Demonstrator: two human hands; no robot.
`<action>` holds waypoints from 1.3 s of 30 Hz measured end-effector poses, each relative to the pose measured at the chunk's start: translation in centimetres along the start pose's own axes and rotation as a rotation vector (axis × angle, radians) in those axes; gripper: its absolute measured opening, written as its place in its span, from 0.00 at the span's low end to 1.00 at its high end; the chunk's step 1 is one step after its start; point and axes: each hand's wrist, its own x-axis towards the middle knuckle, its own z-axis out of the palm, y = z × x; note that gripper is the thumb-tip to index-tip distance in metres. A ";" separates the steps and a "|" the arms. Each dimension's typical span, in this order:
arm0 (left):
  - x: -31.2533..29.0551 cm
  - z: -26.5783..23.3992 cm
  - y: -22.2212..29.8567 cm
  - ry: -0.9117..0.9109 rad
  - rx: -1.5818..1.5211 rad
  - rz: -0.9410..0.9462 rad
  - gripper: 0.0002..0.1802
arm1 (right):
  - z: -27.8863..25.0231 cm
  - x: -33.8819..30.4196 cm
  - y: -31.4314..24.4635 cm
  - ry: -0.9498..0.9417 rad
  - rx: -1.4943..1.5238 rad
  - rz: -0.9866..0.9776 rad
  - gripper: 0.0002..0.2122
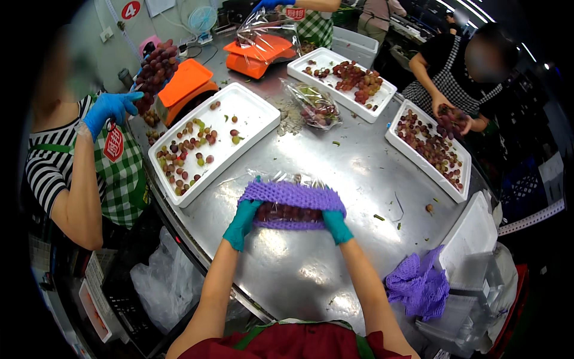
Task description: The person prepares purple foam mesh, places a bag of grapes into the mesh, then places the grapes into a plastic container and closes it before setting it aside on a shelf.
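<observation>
Purple foam net (pixel 290 192) sits on the bagged grapes (pixel 290 213), one hand at each end. Step in hand looks like sleeving: fitting the net around the bunch. My read is partway: the net covers the far side and a strip along the near edge, and the dark fruit shows through a gap between them. Clear film (pixel 302 178) sticks out past the far edge.

Next move, as I judge it: spread the net evenly, draw the two edges together over the gap, keep tension low so berries don't get crushed or knocked off. Film caught in the mesh would be the likely snag.

Hands: left hand (pixel 242 222) grasps the left end of the net, with a teal fingertip showing beyond the far edge. Right hand (pixel 338 226) grasps the right end; its fingers are mostly covered by the mesh. Can't tell how tightly either one grips, or whether fingers also press on the bag.

Position: the bunch lies between the two hands, lengthwise from left to right, in front of the person over the steel table (pixel 281 281). Can't tell if its underside touches the metal. Spare netting (pixel 418 284) is piled to the right, well apart from the right hand. White tray (pixel 251 113) with loose grapes is beyond the left hand.
</observation>
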 end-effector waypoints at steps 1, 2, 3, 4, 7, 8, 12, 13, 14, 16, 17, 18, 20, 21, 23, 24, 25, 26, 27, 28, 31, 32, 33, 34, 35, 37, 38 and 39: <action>-0.7 0.9 -0.1 -0.063 0.026 -0.116 0.29 | -0.2 -2.8 0.8 0.078 0.058 0.057 0.22; -1.6 0.6 -1.0 -0.105 0.065 -0.102 0.30 | -0.4 -5.9 -0.3 0.129 0.065 0.077 0.21; -3.6 2.4 -0.5 -0.153 0.009 -0.152 0.31 | -0.8 -9.2 0.1 0.146 0.040 0.118 0.21; -5.3 1.9 -2.4 -0.195 0.027 -0.141 0.31 | -1.4 -12.4 -1.3 0.156 0.132 0.207 0.22; -13.3 5.7 -3.6 -0.316 0.086 -0.164 0.35 | -3.1 -23.8 -1.2 0.358 -0.229 0.114 0.28; -15.9 6.1 -4.5 -0.370 0.243 -0.125 0.36 | -3.2 -27.7 -1.1 0.378 -0.333 0.119 0.29; -22.7 7.9 -6.0 -0.451 0.176 -0.135 0.40 | -3.8 -35.1 -3.0 0.472 -0.222 0.316 0.30; -23.9 8.3 -6.0 -0.443 0.172 -0.157 0.40 | -3.9 -35.7 -3.3 0.493 -0.190 0.343 0.30; -24.8 8.2 -6.3 -0.448 0.155 -0.181 0.41 | -3.7 -36.4 -3.4 0.509 -0.158 0.359 0.31; -24.0 7.7 -6.7 -0.450 0.123 -0.224 0.41 | -3.7 -37.6 -3.8 0.548 -0.108 0.386 0.31; -23.5 7.5 -6.8 -0.449 0.115 -0.244 0.41 | -3.5 -38.1 -4.0 0.574 -0.081 0.400 0.32; -23.3 7.4 -6.3 -0.438 0.161 -0.224 0.42 | -3.6 -38.4 -4.2 0.595 -0.055 0.411 0.32; -23.4 6.1 -6.8 -0.421 0.198 -0.149 0.43 | -4.9 -37.6 -7.3 0.640 0.170 0.506 0.33; -23.4 6.0 -7.1 -0.424 0.235 -0.096 0.42 | -4.2 -38.6 -5.1 0.610 0.086 0.502 0.32; -23.5 5.5 -7.5 -0.420 0.297 -0.058 0.39 | -4.0 -39.0 -4.7 0.655 0.183 0.549 0.32; -23.2 5.5 -7.5 -0.425 0.318 -0.050 0.37 | -4.0 -38.8 -4.6 0.680 0.231 0.562 0.31; -23.0 5.4 -7.6 -0.428 0.340 -0.050 0.36 | -3.2 -38.8 -3.8 0.767 0.308 0.476 0.29; -22.8 5.4 -7.7 -0.431 0.362 -0.054 0.34 | -2.7 -39.2 -2.9 0.703 0.237 0.454 0.26; -22.6 5.5 -7.6 -0.430 0.372 -0.066 0.33 | -2.9 -39.2 -2.3 0.643 0.165 0.426 0.24; -22.3 5.8 -7.5 -0.429 0.377 -0.086 0.32 | -3.0 -39.0 -1.7 0.583 0.093 0.398 0.22; -21.0 8.4 -6.5 -0.423 0.377 -0.194 0.29 | -3.7 -36.8 1.6 0.464 0.259 0.407 0.18; -20.5 9.5 -6.0 -0.422 0.376 -0.239 0.29 | -3.7 -36.5 2.7 0.410 0.278 0.394 0.18; -19.1 8.0 -7.2 -0.459 0.397 -0.256 0.28 | -4.6 -35.3 1.6 0.369 0.257 0.420 0.18; -18.6 8.5 -6.6 -0.435 0.395 -0.371 0.27 | -5.5 -34.4 0.1 0.389 0.414 0.417 0.18; -18.4 9.5 -5.7 -0.415 0.394 -0.490 0.26 | -6.4 -33.7 -1.4 0.414 0.569 0.417 0.17; -18.1 13.0 -4.7 -0.377 0.363 -0.429 0.22 | -6.6 -32.5 -1.1 0.510 0.830 0.389 0.16; -19.1 14.4 -3.6 -0.377 0.285 -0.662 0.19 | -6.6 -32.6 -0.1 0.534 0.848 0.443 0.16; -18.5 13.8 -4.1 -0.350 0.306 -0.659 0.17 | -6.3 -32.3 -0.4 0.534 0.874 0.492 0.15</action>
